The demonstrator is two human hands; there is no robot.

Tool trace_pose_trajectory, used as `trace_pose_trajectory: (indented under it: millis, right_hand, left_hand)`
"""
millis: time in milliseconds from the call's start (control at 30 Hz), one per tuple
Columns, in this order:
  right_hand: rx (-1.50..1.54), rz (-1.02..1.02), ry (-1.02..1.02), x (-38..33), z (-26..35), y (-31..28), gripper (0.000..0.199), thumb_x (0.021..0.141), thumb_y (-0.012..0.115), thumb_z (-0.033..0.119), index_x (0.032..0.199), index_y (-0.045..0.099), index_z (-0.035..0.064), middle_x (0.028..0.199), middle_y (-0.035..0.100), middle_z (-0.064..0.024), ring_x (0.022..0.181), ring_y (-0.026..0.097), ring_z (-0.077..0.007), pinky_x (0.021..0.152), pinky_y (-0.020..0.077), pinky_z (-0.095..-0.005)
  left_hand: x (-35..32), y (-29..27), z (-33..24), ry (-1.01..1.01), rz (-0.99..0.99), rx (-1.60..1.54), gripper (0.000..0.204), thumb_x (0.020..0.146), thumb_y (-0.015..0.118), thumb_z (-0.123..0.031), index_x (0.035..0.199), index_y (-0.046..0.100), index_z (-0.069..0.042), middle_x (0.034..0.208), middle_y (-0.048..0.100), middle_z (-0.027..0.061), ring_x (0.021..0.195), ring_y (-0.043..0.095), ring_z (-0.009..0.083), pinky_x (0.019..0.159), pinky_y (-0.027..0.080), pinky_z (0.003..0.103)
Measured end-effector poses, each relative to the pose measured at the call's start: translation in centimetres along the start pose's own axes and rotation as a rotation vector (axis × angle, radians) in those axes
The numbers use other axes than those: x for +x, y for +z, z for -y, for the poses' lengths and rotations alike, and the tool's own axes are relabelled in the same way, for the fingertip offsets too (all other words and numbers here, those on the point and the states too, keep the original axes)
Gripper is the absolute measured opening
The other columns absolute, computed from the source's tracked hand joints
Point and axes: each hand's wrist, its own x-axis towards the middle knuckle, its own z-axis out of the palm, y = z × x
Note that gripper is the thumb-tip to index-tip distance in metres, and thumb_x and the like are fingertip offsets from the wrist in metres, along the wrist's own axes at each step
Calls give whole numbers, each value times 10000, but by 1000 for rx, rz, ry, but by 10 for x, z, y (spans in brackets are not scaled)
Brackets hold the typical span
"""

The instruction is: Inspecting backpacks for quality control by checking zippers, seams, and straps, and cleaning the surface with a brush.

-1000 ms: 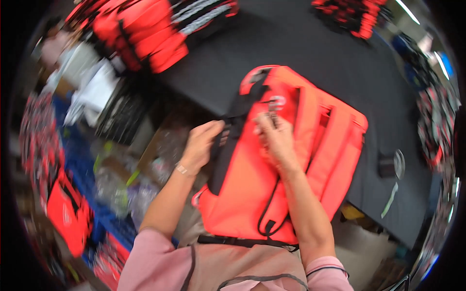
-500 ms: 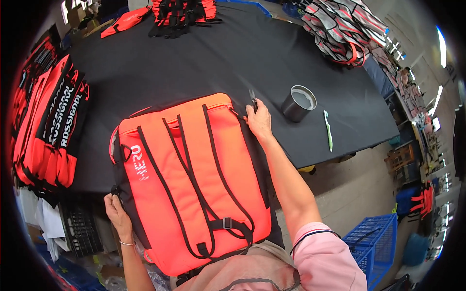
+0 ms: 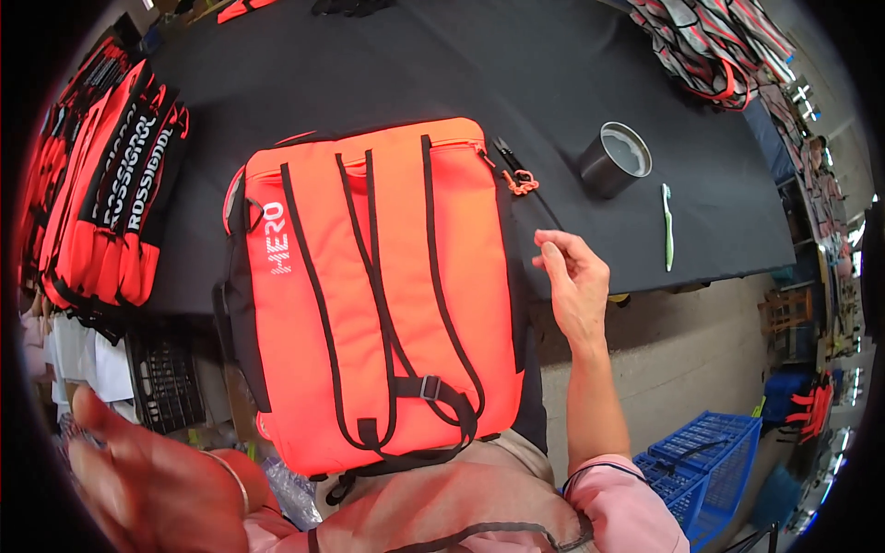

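Observation:
A bright orange-red backpack (image 3: 479,276) with black side panels lies strap side up, its top on the black-covered table and its bottom against my body. Two padded shoulder straps (image 3: 401,203) run down it to a black buckle. My right hand (image 3: 576,281) is off the bag, just right of it, with fingers loosely bent and nothing visible in them. Small thread snips (image 3: 508,157) with an orange cord loop rest on the table by the bag's top right corner. My left hand (image 3: 152,479) is raised close at the lower left, blurred, fingers apart, holding nothing I can see.
A dark metal cup (image 3: 604,170) and a green-and-white toothbrush (image 3: 667,230) stand and lie to the right on the table (image 3: 369,74). Stacked orange-black bags (image 3: 111,212) are at left, grey-pink pieces (image 3: 710,41) far right. A blue basket (image 3: 705,461) is at lower right.
My right hand has let go of the snips, leaving them on the table, and drawn back toward me. My left hand has left the bag's side and moved down and left, nearer my body.

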Motion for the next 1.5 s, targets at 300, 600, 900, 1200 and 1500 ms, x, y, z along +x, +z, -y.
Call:
trace_pose_trajectory:
  millis: [300,600,900,1200,1500]
  right_hand:
    - [-24,135,-63,-35,17,5,171,964,581,31,1093,667,-43,991,664,-95,779,624,-111,699,523,-229]
    - [-82,632,-703,-50,85,28,426,671,564,-154,1068,671,-41,895,676,-145,789,664,-264,673,542,-332]
    - [145,735,-787,-76,177,33,224,639,687,174,796,680,13,700,588,-65,618,578,-177,530,464,-268]
    - [116,780,-685,-87,212,21,253,531,705,208,686,629,24,621,568,-59,482,517,-151,448,357,-260]
    - [195,961,-539,-75,203,16,295,501,727,184,736,659,20,636,572,-51,467,496,-160,460,315,-308]
  left_hand:
    - [3,34,-26,-81,13,-41,373,985,491,-295,1104,597,43,1106,633,207,1061,604,365,970,458,445]
    - [8,44,-30,-209,59,-58,352,979,504,-304,1080,601,19,1084,633,189,1047,605,346,968,457,435]
    - [29,74,-33,-321,223,13,332,973,516,-313,1056,606,-5,1061,633,172,1033,605,327,965,456,424]
    - [40,76,-40,-351,260,2,312,967,529,-322,1032,611,-29,1039,633,154,1020,605,309,962,454,413]
    - [45,80,-33,-402,235,54,292,961,541,-331,1007,615,-52,1017,633,136,1006,605,290,960,453,402]
